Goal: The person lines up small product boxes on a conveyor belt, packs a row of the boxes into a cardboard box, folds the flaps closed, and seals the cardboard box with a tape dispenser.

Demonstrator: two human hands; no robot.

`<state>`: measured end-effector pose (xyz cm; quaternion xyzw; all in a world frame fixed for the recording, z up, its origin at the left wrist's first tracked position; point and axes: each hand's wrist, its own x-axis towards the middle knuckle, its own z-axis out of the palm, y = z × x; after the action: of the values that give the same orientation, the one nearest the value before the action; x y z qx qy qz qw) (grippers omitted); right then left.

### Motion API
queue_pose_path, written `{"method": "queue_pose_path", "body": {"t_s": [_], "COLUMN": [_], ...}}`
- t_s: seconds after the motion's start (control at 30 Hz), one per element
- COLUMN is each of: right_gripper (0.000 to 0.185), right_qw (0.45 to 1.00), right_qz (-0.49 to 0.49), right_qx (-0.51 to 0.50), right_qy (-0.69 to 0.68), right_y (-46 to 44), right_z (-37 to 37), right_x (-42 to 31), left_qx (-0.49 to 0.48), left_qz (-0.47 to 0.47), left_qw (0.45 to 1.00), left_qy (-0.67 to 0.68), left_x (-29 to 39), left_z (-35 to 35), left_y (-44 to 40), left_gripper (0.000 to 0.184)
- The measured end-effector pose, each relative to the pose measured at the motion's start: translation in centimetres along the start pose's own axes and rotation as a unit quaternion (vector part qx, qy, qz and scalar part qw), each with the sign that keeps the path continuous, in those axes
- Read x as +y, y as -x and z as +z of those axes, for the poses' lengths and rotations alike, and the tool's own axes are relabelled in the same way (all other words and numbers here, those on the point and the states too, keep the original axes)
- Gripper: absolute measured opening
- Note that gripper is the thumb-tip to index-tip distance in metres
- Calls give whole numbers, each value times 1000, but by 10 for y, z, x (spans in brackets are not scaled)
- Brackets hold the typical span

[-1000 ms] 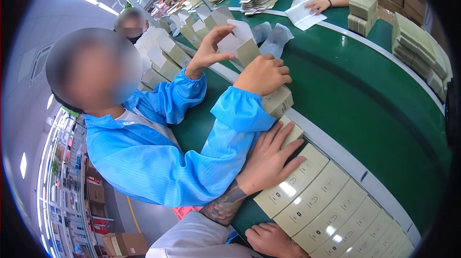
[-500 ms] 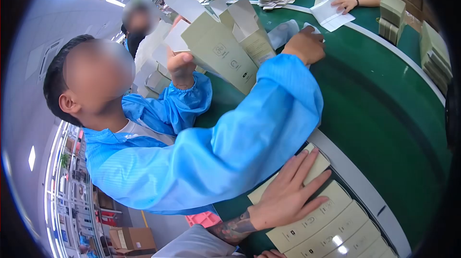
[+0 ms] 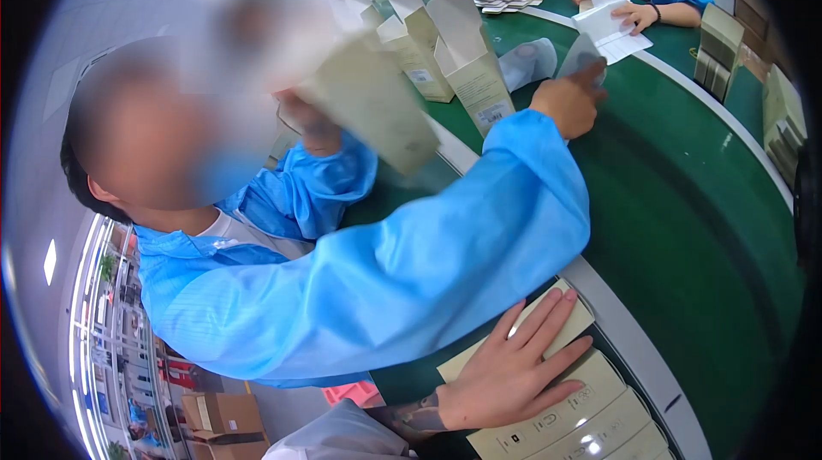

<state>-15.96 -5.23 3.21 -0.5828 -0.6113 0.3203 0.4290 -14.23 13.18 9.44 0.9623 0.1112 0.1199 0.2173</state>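
My left hand [image 3: 509, 374] lies palm down with its fingers spread, across flat pale-yellow cartons. Under its fingertips is the end carton [image 3: 575, 323]. Beside it, more printed cartons [image 3: 599, 421] lie in a row, reaching to the bottom edge of the view. A tattooed forearm leads to this hand. My right hand is out of view.
A co-worker in a blue jacket [image 3: 402, 263] reaches across in front of me, one hand holding a blurred carton [image 3: 377, 104]. Two open cartons [image 3: 479, 83] stand beyond. Another person handles white folded card [image 3: 612, 27] across the green table [image 3: 676, 229].
The co-worker's held carton has moved away from the two standing open cartons and blurs. Fingertips at the bottom edge have left the view. My left hand stays on the cartons.
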Motion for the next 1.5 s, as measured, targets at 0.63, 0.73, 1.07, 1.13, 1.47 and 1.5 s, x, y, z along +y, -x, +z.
{"method": "queue_pose_path", "body": {"t_s": [0.63, 0.73, 1.07, 1.13, 1.47, 1.5], "right_gripper": [19, 19, 19, 19, 19, 20], "right_qw": [1000, 1000, 1000, 1000, 1000, 1000], "right_qz": [-4, -11, -9, -7, -8, -9], "right_qx": [20, 15, -14, -16, -17, -17], "right_qy": [4, 7, 10, 8, 8, 8], "right_y": [4, 1, -9, -10, -8, -7], "right_z": [-16, -17, -11, -11, -7, -6], "right_x": [12, 12, 16, 17, 16, 17], "left_qx": [-29, -19, -16, -12, -16, -20], "left_qz": [1, -1, 11, 12, -9, -5], "left_qw": [997, 999, 1000, 1000, 1000, 1000], "left_qy": [73, 49, 11, 15, 12, 15], "left_x": [-5, -5, -5, -5, -4, -3], "left_z": [6, 7, 1, 0, 8, 6], "left_y": [-14, -13, -13, -13, -8, -9], "left_gripper": [45, 46, 47, 47, 45, 44]}}
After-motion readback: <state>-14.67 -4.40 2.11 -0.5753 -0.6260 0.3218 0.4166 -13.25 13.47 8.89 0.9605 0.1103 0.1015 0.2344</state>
